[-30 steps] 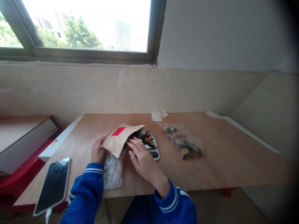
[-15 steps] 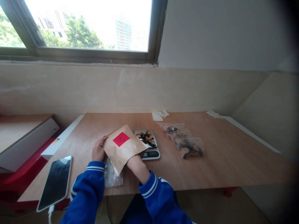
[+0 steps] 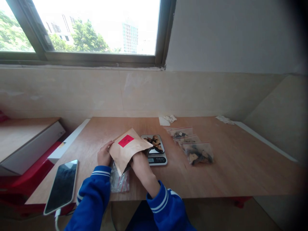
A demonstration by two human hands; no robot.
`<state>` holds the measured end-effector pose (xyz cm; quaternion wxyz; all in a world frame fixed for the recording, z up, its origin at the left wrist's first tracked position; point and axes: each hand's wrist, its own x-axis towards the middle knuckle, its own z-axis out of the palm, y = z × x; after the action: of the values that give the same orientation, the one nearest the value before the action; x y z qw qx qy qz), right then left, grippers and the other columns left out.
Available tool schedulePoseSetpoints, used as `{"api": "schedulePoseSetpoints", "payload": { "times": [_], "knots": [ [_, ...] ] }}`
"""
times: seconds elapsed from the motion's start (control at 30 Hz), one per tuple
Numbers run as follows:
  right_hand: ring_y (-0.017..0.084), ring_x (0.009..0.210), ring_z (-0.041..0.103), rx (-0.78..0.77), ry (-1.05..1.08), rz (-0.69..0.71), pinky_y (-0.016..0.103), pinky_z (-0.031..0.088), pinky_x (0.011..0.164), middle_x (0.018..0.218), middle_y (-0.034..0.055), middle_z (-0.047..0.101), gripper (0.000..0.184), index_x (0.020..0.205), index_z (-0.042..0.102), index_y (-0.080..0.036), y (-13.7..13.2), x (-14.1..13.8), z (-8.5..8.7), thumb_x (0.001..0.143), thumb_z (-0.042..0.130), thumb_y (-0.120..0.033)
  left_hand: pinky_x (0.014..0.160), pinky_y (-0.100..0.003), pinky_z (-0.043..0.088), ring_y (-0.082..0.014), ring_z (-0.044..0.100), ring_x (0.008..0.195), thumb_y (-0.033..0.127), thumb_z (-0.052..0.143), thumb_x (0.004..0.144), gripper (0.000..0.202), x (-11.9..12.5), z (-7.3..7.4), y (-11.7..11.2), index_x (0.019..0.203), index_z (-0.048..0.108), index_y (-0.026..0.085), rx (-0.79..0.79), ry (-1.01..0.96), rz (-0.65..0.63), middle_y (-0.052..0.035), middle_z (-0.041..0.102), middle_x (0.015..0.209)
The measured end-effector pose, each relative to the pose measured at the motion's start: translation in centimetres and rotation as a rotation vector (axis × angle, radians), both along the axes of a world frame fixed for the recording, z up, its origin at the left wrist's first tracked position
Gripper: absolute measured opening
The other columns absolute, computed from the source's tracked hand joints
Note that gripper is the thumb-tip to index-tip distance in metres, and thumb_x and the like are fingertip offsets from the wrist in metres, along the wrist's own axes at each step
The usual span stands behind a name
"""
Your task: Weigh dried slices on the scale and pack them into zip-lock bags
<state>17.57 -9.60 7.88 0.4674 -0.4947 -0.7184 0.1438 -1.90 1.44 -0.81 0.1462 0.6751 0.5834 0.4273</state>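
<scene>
A brown paper bag with a red square label is tilted, its mouth facing me. My left hand grips its left edge, thumb and fingers closed on the paper. Inside the bag's mouth is my right hand; the fingers are hidden, so their hold does not show. Just behind the bag's right side stands a white digital kitchen scale with brown, curled dried slices on its plate. Under the bag and my left wrist lie clear zip bags with red seal lines.
Several zip bags with dried pieces lie right of the scale. A phone on a charging cable rests at the left table edge. White paper scraps are by the wall. A red stool stands at left.
My right hand and forearm have shifted slightly, with the hand still in the bag. The bag's mouth has lifted and shows wider. The whole view has moved a little.
</scene>
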Motion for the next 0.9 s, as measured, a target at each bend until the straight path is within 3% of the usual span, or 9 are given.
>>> {"api": "schedulePoseSetpoints", "payload": {
  "times": [0.13,0.33,0.43,0.5,0.6,0.77,0.9],
  "knots": [
    [0.029,0.108,0.060,-0.106,-0.022,-0.067,0.042,0.046,0.095,0.113,0.0141,0.066,0.034,0.113,0.064,-0.016,-0.4,0.2,1.2,0.080,0.059,-0.010,0.098,-0.038,0.045,-0.0239,0.059,0.113,0.026,0.053,0.079,0.036,-0.2,0.1,-0.1,0.112,0.066,0.020,0.001,0.067,0.014,-0.0076,0.065,0.121],
    [0.023,0.096,0.062,-0.080,0.090,0.002,0.037,0.049,0.086,0.100,0.0065,0.067,0.020,0.101,0.064,-0.021,-2.0,2.3,4.0,0.081,0.060,-0.019,0.095,-0.039,0.046,-0.0256,0.058,0.111,0.024,0.051,0.080,0.037,-0.2,0.2,-0.3,0.113,0.067,0.022,-0.015,0.151,0.064,-0.0055,0.068,0.115],
    [0.020,0.093,0.061,0.004,0.211,-0.066,0.034,0.049,0.084,0.100,0.0040,0.066,0.020,0.104,0.061,-0.024,-3.1,3.9,4.7,0.084,0.057,-0.025,0.094,-0.039,0.045,-0.0260,0.059,0.106,0.023,0.052,0.078,0.038,-0.2,0.2,-0.3,0.113,0.068,0.024,-0.039,0.183,0.126,-0.0058,0.070,0.106],
    [0.019,0.091,0.060,0.067,0.258,-0.178,0.033,0.049,0.083,0.100,0.0047,0.064,0.022,0.107,0.059,-0.024,-3.5,5.1,4.0,0.086,0.056,-0.029,0.091,-0.038,0.046,-0.0264,0.062,0.100,0.027,0.054,0.077,0.035,-0.1,0.4,-0.3,0.109,0.069,0.023,-0.090,0.209,0.202,-0.0087,0.070,0.101],
    [0.019,0.085,0.059,0.066,0.219,-0.289,0.033,0.049,0.080,0.098,0.0063,0.063,0.022,0.107,0.060,-0.022,-3.2,6.9,1.2,0.086,0.055,-0.028,0.085,-0.038,0.046,-0.0280,0.062,0.095,0.045,0.051,0.081,0.037,0.3,0.8,-0.3,0.101,0.070,0.020,-0.134,0.269,0.265,-0.0119,0.069,0.093],
    [0.024,0.097,0.056,0.002,0.019,-0.272,0.039,0.045,0.086,0.103,0.0081,0.063,0.024,0.110,0.058,-0.021,-1.4,8.4,-3.6,0.086,0.052,-0.023,0.078,-0.035,0.044,-0.0276,0.061,0.091,0.056,0.039,0.085,0.051,0.6,1.7,-0.6,0.097,0.068,0.017,-0.149,0.280,0.275,-0.0130,0.068,0.084],
    [0.026,0.097,0.056,-0.030,-0.180,-0.282,0.041,0.042,0.085,0.099,0.0071,0.064,0.020,0.103,0.062,-0.023,-0.5,8.1,-4.9,0.085,0.054,-0.019,0.076,-0.034,0.044,-0.0268,0.061,0.087,0.056,0.043,0.083,0.047,0.4,1.5,-0.5,0.094,0.066,0.017,-0.136,0.227,0.240,-0.0114,0.068,0.085]
  ]
}}
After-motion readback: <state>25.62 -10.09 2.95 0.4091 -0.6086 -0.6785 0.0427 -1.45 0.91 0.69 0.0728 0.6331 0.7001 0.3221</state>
